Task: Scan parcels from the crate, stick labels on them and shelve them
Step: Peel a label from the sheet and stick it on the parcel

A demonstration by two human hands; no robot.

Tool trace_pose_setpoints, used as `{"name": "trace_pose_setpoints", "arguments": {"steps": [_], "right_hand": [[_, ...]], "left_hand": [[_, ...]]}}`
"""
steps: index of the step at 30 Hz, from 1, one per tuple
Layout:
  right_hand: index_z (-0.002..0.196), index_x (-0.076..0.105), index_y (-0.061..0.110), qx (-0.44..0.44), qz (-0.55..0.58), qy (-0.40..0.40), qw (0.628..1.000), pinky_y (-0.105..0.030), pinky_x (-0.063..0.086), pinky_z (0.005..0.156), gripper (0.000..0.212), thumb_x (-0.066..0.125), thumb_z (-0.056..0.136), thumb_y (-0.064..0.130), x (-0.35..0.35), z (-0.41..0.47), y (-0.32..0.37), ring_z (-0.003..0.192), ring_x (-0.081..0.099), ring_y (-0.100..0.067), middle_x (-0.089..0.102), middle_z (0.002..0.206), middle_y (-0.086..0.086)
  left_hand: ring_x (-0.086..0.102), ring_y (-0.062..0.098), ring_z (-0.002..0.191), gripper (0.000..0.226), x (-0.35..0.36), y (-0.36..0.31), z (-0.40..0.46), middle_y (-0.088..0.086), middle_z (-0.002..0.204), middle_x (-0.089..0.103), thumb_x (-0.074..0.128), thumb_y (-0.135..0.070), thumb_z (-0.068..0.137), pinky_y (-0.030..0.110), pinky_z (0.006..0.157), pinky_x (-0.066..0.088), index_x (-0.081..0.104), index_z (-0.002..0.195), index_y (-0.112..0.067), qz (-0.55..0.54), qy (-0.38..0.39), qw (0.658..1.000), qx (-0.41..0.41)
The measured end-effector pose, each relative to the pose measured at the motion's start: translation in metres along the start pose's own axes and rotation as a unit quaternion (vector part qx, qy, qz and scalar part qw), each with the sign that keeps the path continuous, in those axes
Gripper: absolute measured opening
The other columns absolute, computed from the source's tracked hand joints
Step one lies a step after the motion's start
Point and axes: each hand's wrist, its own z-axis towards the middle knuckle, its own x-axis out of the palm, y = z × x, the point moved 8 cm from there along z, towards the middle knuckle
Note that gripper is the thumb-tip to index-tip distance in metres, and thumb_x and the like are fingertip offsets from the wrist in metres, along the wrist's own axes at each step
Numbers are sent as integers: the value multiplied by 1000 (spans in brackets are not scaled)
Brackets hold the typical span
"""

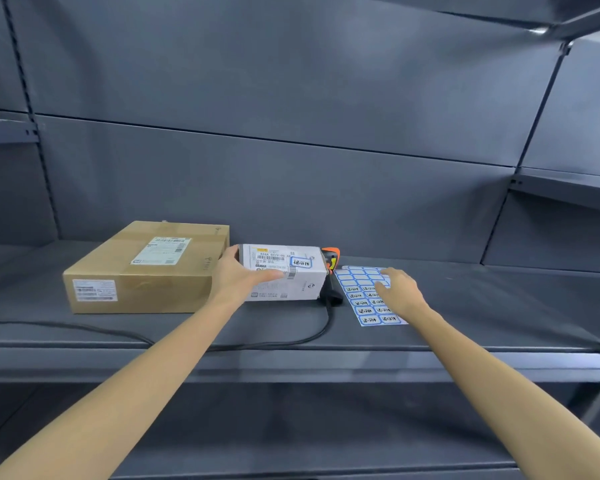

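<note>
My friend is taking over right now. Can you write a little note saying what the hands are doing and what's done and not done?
Left hand holds the white box on the shelf.
Right hand rests open on the sticker sheet, beside the scanner.
Done: the white box already wears a blue sticker. The brown box sits on the shelf to the left.
Left: no blue sticker shows on the brown box; check it. The crate is out of view.
</note>
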Motion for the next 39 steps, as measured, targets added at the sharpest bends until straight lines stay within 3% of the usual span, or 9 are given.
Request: {"name": "trace_pose_setpoints", "arguments": {"steps": [4,7,11,14,21,25,29,33,39], "right_hand": [[140,43,11,-9,39,-24,999,-36,37,103,44,44,99,27,-20,-10,11,131,39,-27,43,145,-8],[141,42,12,6,75,-44,996,-31,38,94,46,42,100,32,-41,-22,9,130,42,-26,46,143,-7],[142,41,12,35,84,-85,992,-32,33,102,48,40,100,34,-74,-40,-9,133,40,-27,46,143,-9],[143,39,13,69,73,-103,990,-31,36,89,49,39,100,36,-96,-58,-36,127,45,-28,46,142,-9],[146,34,11,143,1,-144,979,-33,38,88,53,38,100,37,-141,-115,-111,124,48,-28,43,145,-9],[145,36,11,201,-42,-155,966,-39,35,102,54,38,98,37,-151,-159,-160,132,40,-30,41,147,-9],[127,50,4,248,-59,-161,954,-39,43,89,42,39,96,31,-148,-206,-214,117,50,-36,55,127,-14],[140,41,4,292,-64,-153,942,-40,38,102,52,42,98,34,-139,-246,-269,127,45,-34,48,140,-16],[124,56,10,372,-22,-136,918,-39,39,95,46,39,91,38,-116,-294,-358,119,50,-36,56,130,-16]], "left_hand": [[62,8,100,81,9,-29,-14,-12,109,65,92,-38,52,22,73,51,54,122,-22,-27,-9,998,54],[58,3,100,81,32,-54,-32,-14,111,61,91,-33,57,14,69,45,50,126,-22,-49,19,995,86],[55,-1,95,79,75,-80,-58,-17,106,58,89,-30,61,10,63,41,48,128,-21,-74,81,987,116],[55,-2,92,78,109,-90,-75,-16,105,59,88,-29,63,9,61,42,47,128,-18,-90,124,981,120],[56,4,93,68,183,-101,-119,-12,105,60,88,-27,64,10,66,42,48,118,-18,-116,206,964,124],[57,8,98,70,225,-94,-154,-11,105,61,89,-32,61,15,72,40,50,118,-18,-106,257,952,128],[55,5,98,74,269,-84,-191,-10,110,61,90,-32,61,8,69,42,48,120,-16,-102,319,933,130],[57,8,105,81,312,-68,-226,-8,117,61,90,-33,60,19,81,49,46,126,-16,-90,374,915,122],[55,8,109,80,373,-30,-271,-6,119,58,89,-40,60,25,89,51,42,122,-19,-57,420,900,105]]}}
